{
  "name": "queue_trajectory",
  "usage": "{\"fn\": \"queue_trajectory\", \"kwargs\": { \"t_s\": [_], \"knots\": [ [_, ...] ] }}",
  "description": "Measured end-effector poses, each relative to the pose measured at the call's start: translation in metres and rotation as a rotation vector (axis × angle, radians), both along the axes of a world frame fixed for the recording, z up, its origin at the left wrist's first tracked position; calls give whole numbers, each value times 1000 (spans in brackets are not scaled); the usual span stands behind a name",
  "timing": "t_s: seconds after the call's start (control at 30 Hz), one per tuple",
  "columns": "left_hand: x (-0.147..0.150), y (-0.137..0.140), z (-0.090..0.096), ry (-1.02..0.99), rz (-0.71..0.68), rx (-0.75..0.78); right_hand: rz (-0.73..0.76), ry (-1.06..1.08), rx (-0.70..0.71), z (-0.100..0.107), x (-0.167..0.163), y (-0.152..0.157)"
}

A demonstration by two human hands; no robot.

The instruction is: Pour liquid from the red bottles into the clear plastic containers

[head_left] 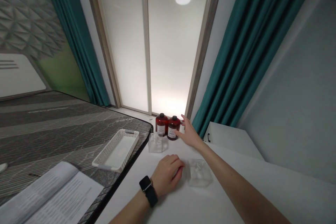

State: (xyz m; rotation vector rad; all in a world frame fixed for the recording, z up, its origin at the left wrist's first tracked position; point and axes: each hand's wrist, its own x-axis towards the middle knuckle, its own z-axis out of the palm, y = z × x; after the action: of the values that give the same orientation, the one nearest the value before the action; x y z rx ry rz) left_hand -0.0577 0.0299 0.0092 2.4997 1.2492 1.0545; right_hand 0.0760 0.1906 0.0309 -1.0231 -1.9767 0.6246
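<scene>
My right hand (189, 134) reaches out over the white table with its fingers spread, beside the right-hand of two dark red bottles. That bottle (173, 128) has a black cap and a white label; my thumb overlaps its side, and whether it touches I cannot tell. The other red bottle (161, 126) stands just left of it. Before them sits a clear, box-like container (155, 143). My left hand (168, 172), with a black watch at the wrist, rests on the table, fingers curled in and nothing visible in them. Right of it lies a second clear container (198, 173).
At left, a striped grey mattress (65, 129) borders the table (173, 203), carrying a white plastic basket (115, 150) and an open book (55, 196). A white cabinet (233, 138) stands right, near a teal curtain (236, 63). Frosted sliding doors (170, 59) rise behind the bottles.
</scene>
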Motion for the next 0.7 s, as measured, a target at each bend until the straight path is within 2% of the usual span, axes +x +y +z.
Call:
{"fn": "queue_trajectory", "kwargs": {
  "t_s": [0.37,0.57,0.7],
  "knots": [
    [5,-8,5,-43,-31,-112,-75,49,-40,4,74,-88],
    [12,-12,2,-93,-84,-168,-202,36,-58,-7,132,-130],
    [15,-14,-3,-85,-93,-153,-275,-4,-52,-21,168,-161]
  ]
}}
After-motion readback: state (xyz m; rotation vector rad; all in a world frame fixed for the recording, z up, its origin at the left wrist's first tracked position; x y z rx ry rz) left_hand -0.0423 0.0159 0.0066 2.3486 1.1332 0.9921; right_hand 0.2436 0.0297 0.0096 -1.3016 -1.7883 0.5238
